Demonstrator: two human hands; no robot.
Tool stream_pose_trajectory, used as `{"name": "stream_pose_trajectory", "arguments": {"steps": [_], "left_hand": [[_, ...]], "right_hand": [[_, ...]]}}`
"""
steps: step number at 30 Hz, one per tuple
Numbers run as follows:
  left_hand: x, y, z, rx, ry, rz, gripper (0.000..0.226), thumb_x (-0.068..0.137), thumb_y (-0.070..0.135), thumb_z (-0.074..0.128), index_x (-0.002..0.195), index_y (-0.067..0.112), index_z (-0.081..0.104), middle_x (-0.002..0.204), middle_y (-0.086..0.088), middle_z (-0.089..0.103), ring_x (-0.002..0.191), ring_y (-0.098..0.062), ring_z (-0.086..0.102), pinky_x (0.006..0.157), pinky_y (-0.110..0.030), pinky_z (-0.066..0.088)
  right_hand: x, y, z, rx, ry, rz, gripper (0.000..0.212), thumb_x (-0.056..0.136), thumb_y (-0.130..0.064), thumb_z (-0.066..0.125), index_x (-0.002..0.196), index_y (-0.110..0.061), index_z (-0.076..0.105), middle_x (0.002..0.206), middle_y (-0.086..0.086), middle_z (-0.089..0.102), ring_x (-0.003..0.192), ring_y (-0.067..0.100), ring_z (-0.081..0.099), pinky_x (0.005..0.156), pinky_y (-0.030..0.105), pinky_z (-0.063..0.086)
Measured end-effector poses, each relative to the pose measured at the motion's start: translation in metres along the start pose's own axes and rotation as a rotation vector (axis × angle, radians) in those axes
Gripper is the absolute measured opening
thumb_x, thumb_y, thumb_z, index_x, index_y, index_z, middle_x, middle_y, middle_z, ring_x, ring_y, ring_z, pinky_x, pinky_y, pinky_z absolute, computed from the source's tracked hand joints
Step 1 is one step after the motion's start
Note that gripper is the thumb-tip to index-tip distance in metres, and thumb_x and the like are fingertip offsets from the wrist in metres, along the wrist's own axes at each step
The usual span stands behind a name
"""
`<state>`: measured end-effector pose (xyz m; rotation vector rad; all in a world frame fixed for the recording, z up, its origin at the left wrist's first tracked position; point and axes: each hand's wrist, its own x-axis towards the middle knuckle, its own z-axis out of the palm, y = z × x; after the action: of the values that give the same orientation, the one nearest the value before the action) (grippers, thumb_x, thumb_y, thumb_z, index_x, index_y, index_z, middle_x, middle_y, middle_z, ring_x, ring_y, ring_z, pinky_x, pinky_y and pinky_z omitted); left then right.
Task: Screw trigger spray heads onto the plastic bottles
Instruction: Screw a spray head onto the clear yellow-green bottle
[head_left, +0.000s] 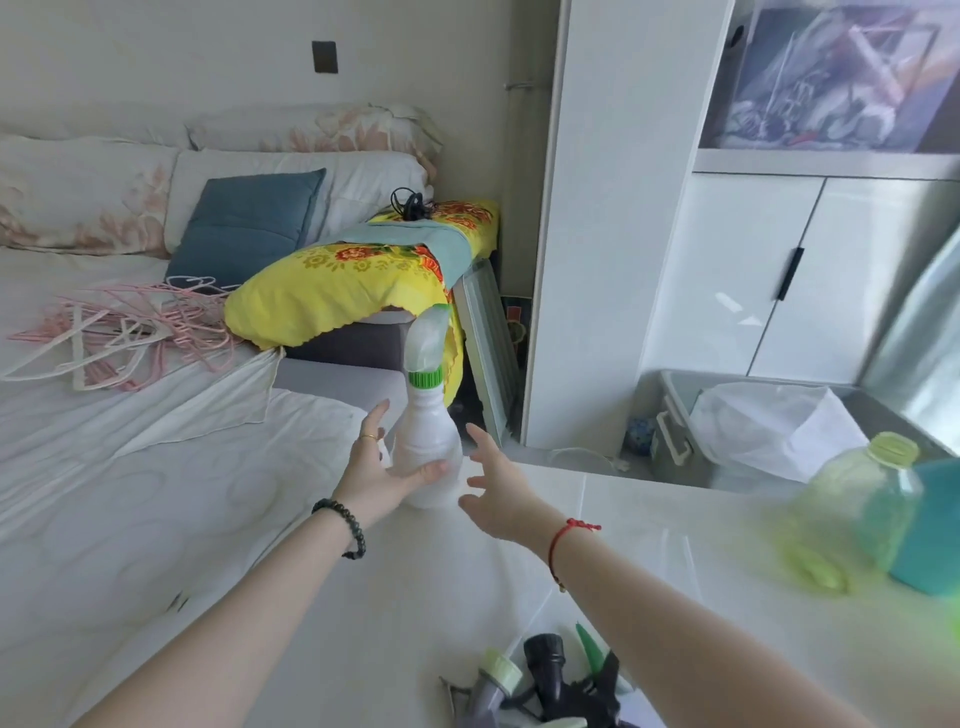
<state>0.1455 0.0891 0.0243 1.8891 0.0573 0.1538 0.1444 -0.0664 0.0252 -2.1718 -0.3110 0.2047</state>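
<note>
A white plastic bottle (427, 452) stands upright at the far left corner of the white table (597, 519). It carries a translucent trigger spray head (427, 338) with a green collar. My left hand (371, 470) is at the bottle's lower left, thumb across its front and fingers stretched up beside it. My right hand (493, 488) hovers just right of the bottle, fingers spread, holding nothing. A heap of loose spray heads (545, 680), grey, black and green, lies at the table's near edge.
A pale green bottle (862, 499) with a yellow-green cap and a teal container (930, 525) stand at the table's right. A grey bin (675, 410) with a white bag sits behind the table. The bed (130, 493) with pink hangers (119, 332) lies to the left.
</note>
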Motion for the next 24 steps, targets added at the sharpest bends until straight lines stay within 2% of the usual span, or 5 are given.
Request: {"name": "stream_pose_trajectory", "arguments": {"steps": [4, 7, 10, 19, 24], "left_hand": [[-0.04, 0.014, -0.001, -0.038, 0.052, 0.036, 0.094, 0.068, 0.025, 0.075, 0.14, 0.029, 0.014, 0.151, -0.009, 0.019, 0.132, -0.029, 0.031, 0.101, -0.04, 0.034], [-0.075, 0.027, 0.005, -0.035, -0.03, 0.103, 0.088, 0.07, 0.021, 0.074, 0.137, 0.032, 0.018, 0.147, -0.007, 0.025, 0.115, -0.016, 0.042, 0.089, -0.029, 0.034], [-0.097, 0.047, 0.018, -0.014, -0.11, 0.109, 0.087, 0.07, 0.028, 0.073, 0.137, 0.034, 0.018, 0.146, -0.006, 0.028, 0.123, -0.019, 0.04, 0.095, -0.033, 0.035], [-0.123, 0.113, 0.121, 0.017, -0.313, 0.146, 0.084, 0.074, 0.038, 0.067, 0.139, 0.031, 0.014, 0.145, -0.01, 0.031, 0.123, -0.022, 0.041, 0.095, -0.031, 0.034], [-0.126, 0.118, 0.179, -0.003, -0.438, 0.136, 0.086, 0.073, 0.039, 0.067, 0.139, 0.03, 0.013, 0.145, -0.009, 0.03, 0.125, -0.023, 0.039, 0.098, -0.032, 0.034]], "right_hand": [[-0.047, -0.006, -0.029, 0.011, 0.07, -0.038, 0.079, 0.085, -0.006, 0.055, 0.142, -0.032, 0.006, 0.147, 0.007, 0.031, 0.126, 0.025, 0.045, 0.09, 0.035, 0.048], [-0.092, 0.003, -0.059, 0.028, 0.122, -0.03, 0.078, 0.085, -0.008, 0.057, 0.142, -0.033, 0.009, 0.146, 0.009, 0.031, 0.127, 0.025, 0.044, 0.087, 0.032, 0.049], [-0.137, 0.019, -0.093, 0.02, 0.209, -0.002, 0.076, 0.084, -0.01, 0.059, 0.141, -0.031, 0.013, 0.145, 0.009, 0.033, 0.125, 0.025, 0.045, 0.082, 0.026, 0.047], [-0.219, 0.073, -0.188, -0.021, 0.571, 0.121, 0.073, 0.079, -0.015, 0.066, 0.138, -0.02, 0.024, 0.139, 0.014, 0.04, 0.115, 0.029, 0.05, 0.091, 0.042, 0.047], [-0.217, 0.104, -0.21, 0.003, 0.676, 0.168, 0.077, 0.076, -0.018, 0.07, 0.138, -0.019, 0.024, 0.138, 0.014, 0.039, 0.124, 0.029, 0.043, 0.102, 0.047, 0.04]]}}
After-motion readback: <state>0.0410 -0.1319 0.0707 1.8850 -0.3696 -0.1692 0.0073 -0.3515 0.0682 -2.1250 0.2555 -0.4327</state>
